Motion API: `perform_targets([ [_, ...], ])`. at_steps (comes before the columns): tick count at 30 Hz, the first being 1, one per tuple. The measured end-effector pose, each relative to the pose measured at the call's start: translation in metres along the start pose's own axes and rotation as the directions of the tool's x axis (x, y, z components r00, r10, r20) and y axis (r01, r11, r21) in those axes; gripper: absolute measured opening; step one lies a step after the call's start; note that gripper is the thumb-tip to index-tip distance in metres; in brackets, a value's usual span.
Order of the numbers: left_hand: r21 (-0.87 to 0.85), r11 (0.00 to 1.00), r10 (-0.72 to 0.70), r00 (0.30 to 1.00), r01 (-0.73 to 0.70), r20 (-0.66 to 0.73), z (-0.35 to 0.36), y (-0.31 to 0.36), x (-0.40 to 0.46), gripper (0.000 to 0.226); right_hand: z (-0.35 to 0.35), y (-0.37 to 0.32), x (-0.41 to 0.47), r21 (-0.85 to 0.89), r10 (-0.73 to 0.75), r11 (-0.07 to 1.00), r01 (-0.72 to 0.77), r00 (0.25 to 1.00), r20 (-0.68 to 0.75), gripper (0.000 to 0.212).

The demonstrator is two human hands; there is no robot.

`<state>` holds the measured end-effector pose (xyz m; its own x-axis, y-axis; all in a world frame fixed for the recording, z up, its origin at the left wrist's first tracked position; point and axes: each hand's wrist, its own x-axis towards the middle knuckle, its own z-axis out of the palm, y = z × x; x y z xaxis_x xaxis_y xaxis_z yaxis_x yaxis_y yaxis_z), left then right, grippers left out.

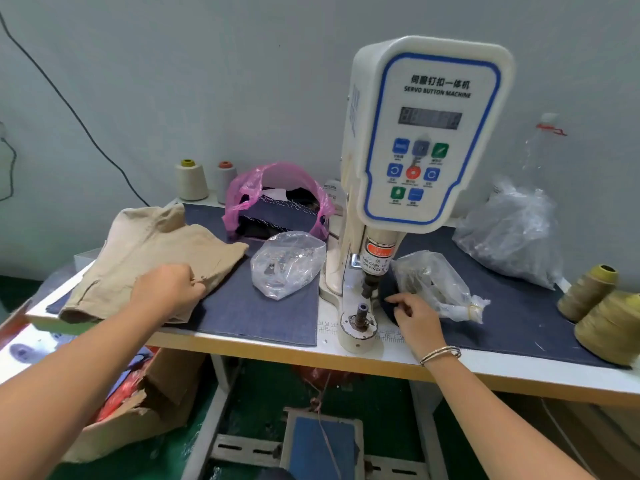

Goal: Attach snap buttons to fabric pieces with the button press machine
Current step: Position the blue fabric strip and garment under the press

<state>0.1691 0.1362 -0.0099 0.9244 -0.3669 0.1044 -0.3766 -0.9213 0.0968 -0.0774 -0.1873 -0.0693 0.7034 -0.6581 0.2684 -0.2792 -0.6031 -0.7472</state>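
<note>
Button press machine point(427, 133): white housing, blue outline around the control panel, blue, green and red keys, black lettering. Warning label point(380, 251) on the ram: red. Fabric pieces point(152, 258), near left: tan, plain. Mat point(256, 306) on the table: denim blue. Table edge point(277, 351): white top, light wood trim. Bag point(277, 199), far centre: translucent pink. Thread cones point(602, 313), near right: olive-gold. Thread cone point(190, 181), far left: cream, yellow core. Floor point(263, 389): green.
</note>
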Motion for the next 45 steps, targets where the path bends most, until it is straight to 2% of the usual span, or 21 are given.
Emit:
perform_targets([
  [2,-0.005,1.0,-0.004,1.0,0.004,-0.003,-0.006,0.004,0.002,0.024,0.0,-0.001,-0.001,0.0,-0.006,1.0,0.006,1.0,-0.002,0.025],
  [4,-0.08,0.997,-0.016,0.998,0.012,-0.053,-0.013,0.006,0.008,0.022,0.0,-0.002,-0.001,0.003,-0.006,1.0,0.006,1.0,-0.006,0.026],
  [7,-0.263,0.964,-0.02,0.97,-0.046,-0.244,-0.029,0.009,0.013,0.024,0.0,-0.003,-0.002,-0.007,-0.011,1.0,0.011,1.0,-0.005,0.026],
  [9,-0.381,0.923,-0.092,0.935,-0.049,-0.344,-0.042,0.01,0.015,0.023,-0.001,-0.005,-0.003,-0.007,-0.011,1.0,0.011,1.0,-0.008,0.025],
  [11,-0.456,0.89,-0.142,0.93,-0.03,-0.339,-0.054,0.009,0.022,0.022,-0.001,-0.007,-0.006,0.002,-0.015,1.0,0.015,1.0,-0.018,0.026],
  [12,-0.459,0.888,-0.119,0.947,-0.034,-0.3,-0.059,0.008,0.025,0.025,-0.001,-0.008,-0.008,0.017,-0.014,1.0,0.014,1.0,-0.021,0.026],
  [14,-0.36,0.925,0.068,0.986,-0.119,-0.15,-0.063,0.009,0.03,0.033,-0.002,-0.009,-0.01,0.053,0.001,0.999,0.0,1.0,-0.013,0.028],
  [16,-0.226,0.948,0.249,0.964,-0.222,0.096,-0.059,0.018,0.032,0.035,-0.002,-0.01,-0.01,0.063,0.018,0.998,-0.018,1.0,-0.001,0.027],
  [18,-0.2,0.949,0.296,0.909,-0.244,0.294,-0.051,0.037,0.036,0.035,-0.002,-0.011,-0.01,0.065,0.031,0.997,-0.031,1.0,0.004,0.027],
  [19,-0.226,0.943,0.31,0.894,-0.245,0.323,-0.047,0.048,0.04,0.034,-0.002,-0.012,-0.01,0.066,0.039,0.997,-0.04,0.999,0.008,0.028],
  [20,-0.253,0.934,0.325,0.897,-0.254,0.3,-0.044,0.061,0.045,0.033,-0.002,-0.012,-0.01,0.068,0.047,0.997,-0.048,0.999,0.011,0.028],
  [22,-0.263,0.917,0.348,0.923,-0.299,0.165,-0.038,0.084,0.058,0.032,-0.002,-0.01,-0.01,0.078,0.057,0.995,-0.058,0.998,0.01,0.031],
  [24,-0.249,0.915,0.334,0.942,-0.319,0.023,-0.031,0.102,0.075,0.035,-0.002,-0.009,-0.01,0.086,0.061,0.994,-0.061,0.998,0.01,0.034],
  [26,-0.257,0.916,0.308,0.95,-0.309,-0.045,-0.025,0.115,0.093,0.039,-0.001,-0.008,-0.009,0.083,0.075,0.994,-0.075,0.997,0.01,0.035],
  [29,-0.234,0.928,0.29,0.956,-0.291,-0.042,-0.015,0.13,0.115,0.043,0.001,-0.004,-0.007,0.094,0.121,0.988,-0.121,0.993,0.005,0.036],
  [34,0.018,0.917,0.398,0.914,-0.398,-0.074,0.003,0.146,0.146,0.035,0.004,0.0,-0.004,0.131,0.169,0.977,-0.167,0.985,-0.011,0.038],
  [39,0.144,0.879,0.462,0.887,-0.455,-0.019,0.008,0.158,0.168,0.035,0.004,0.0,-0.003,0.131,0.2,0.971,-0.198,0.98,-0.003,0.038],
  [45,0.313,0.869,0.455,0.868,-0.383,-0.2,0.025,0.162,0.172,0.034,0.004,-0.003,-0.002,0.129,0.233,0.964,-0.232,0.972,0.013,0.037],
])
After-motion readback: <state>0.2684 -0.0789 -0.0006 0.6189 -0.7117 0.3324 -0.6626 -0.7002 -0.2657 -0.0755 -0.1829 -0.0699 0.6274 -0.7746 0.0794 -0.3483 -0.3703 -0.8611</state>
